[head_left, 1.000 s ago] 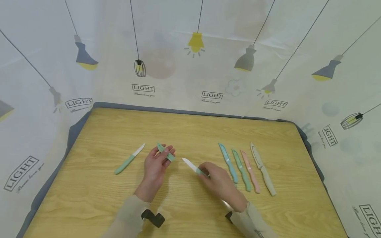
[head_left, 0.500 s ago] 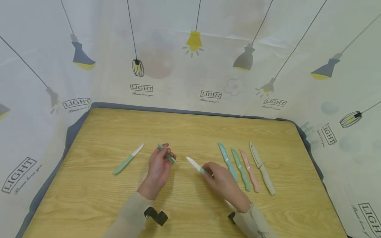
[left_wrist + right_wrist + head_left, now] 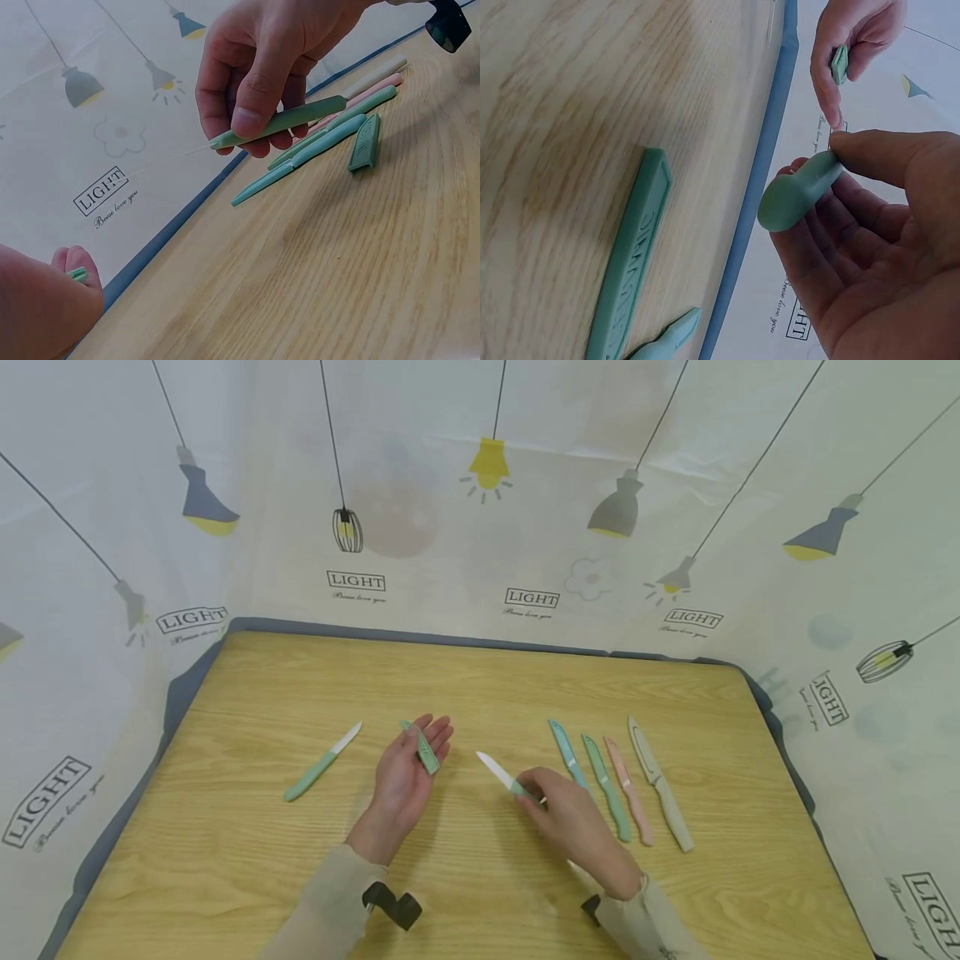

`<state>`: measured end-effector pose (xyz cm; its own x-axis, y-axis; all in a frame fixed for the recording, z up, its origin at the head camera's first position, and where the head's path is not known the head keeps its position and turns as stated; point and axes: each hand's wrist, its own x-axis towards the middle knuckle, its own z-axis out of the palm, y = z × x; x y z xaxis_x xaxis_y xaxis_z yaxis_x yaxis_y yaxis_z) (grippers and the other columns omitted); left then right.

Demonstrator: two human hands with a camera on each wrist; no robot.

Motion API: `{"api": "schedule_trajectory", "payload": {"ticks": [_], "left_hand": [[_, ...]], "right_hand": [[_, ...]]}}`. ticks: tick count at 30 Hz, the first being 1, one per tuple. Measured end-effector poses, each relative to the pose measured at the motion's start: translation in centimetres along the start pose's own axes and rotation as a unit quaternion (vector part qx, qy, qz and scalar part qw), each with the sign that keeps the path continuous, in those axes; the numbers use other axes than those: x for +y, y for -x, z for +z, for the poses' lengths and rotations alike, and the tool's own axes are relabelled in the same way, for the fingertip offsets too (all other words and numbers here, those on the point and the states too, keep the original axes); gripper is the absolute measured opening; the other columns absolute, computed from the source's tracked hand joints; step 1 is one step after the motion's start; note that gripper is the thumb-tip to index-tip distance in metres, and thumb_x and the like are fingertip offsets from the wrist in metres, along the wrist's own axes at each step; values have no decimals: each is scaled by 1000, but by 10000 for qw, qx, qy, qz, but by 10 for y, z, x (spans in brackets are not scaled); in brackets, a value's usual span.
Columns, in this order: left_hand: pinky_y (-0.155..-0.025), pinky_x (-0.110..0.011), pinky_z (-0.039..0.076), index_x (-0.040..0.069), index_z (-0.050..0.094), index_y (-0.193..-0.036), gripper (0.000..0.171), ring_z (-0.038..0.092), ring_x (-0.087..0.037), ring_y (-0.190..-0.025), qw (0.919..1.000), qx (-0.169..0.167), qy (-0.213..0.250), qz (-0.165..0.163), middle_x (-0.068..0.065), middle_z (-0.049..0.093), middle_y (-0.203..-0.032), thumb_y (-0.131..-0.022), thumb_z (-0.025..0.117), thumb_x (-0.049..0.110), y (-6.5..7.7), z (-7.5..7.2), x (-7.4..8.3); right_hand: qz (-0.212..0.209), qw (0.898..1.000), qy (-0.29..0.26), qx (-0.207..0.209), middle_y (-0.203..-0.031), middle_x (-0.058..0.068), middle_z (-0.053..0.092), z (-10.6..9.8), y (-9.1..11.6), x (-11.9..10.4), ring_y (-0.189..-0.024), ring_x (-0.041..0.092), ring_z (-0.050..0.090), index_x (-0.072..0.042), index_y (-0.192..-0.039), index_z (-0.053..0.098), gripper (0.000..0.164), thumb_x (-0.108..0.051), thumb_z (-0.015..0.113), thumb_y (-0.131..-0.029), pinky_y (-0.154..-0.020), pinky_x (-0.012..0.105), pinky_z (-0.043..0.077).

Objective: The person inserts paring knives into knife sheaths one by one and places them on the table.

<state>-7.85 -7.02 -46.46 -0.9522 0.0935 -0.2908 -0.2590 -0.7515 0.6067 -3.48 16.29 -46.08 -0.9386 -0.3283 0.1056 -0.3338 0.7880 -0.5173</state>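
Observation:
My left hand (image 3: 405,772) is palm up, its fingers stretched out, with the thumb holding a green knife sheath (image 3: 426,753) across them. My right hand (image 3: 573,814) pinches a small paring knife (image 3: 497,770) by its green handle. The white blade is bare and points toward the left hand, a short gap away from the sheath. In the left wrist view the knife's handle (image 3: 292,120) lies between thumb and fingers, above the table. Another paring knife (image 3: 322,762), green-handled and unsheathed, rests on the table to the left of the left hand.
Right of the right hand lie sheathed knives in a row: blue (image 3: 568,752), green (image 3: 609,789), pink (image 3: 630,793) and beige (image 3: 662,783). A second green sheath (image 3: 365,146) lies on the wooden table (image 3: 480,877) near them. Printed cloth (image 3: 450,552) surrounds the table.
The left fingers curled round the sheath, then straightened again, and the sheath turned in that hand. Both hands have shifted slightly right; the right hand keeps its pinch on the knife.

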Motion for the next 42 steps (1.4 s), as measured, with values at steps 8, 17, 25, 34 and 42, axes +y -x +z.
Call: {"api": "schedule_trajectory", "payload": {"ticks": [8,17,25,34,42], "left_hand": [[-109,-38,37,-5,23,-137,35,44,-33,-131,9998,-79,-186,48,-26,42,-142,-108,25,13,1,2,-2],[-105,-34,43,-5,30,-128,26,48,-32,-127,9992,-5,-393,68,-25,43,-137,-106,32,8,2,7,-5],[-103,-34,45,-4,31,-130,27,50,-32,-125,9992,-15,-386,123,-25,46,-135,-105,34,8,3,10,-8],[-104,-38,44,-3,32,-129,27,50,-31,-125,9993,-140,-299,149,-26,46,-137,-106,35,9,2,10,-12],[-102,-39,46,0,36,-124,22,52,-32,-123,9999,-16,-110,87,-24,48,-135,-105,37,9,3,10,-15]], "right_hand": [[-172,9998,63,-33,-85,-10,64,1,2,-4,-74,1,58,-12,-102,67,16,-19,70,-88,-62,18,53],[-255,9995,161,-118,-88,-8,65,2,3,-10,-75,3,60,-12,-103,68,18,-21,70,-88,-63,18,53],[-338,9992,198,-108,-88,-8,66,5,1,-12,-75,3,60,-13,-102,68,17,-22,71,-87,-64,19,53],[-503,9981,339,115,-84,-9,64,6,-1,-13,-68,1,56,-14,-100,70,16,-21,72,-86,-58,17,50],[-413,9981,404,220,-83,-11,63,8,-3,-15,-66,1,54,-15,-99,70,16,-22,72,-85,-55,17,48]]}}
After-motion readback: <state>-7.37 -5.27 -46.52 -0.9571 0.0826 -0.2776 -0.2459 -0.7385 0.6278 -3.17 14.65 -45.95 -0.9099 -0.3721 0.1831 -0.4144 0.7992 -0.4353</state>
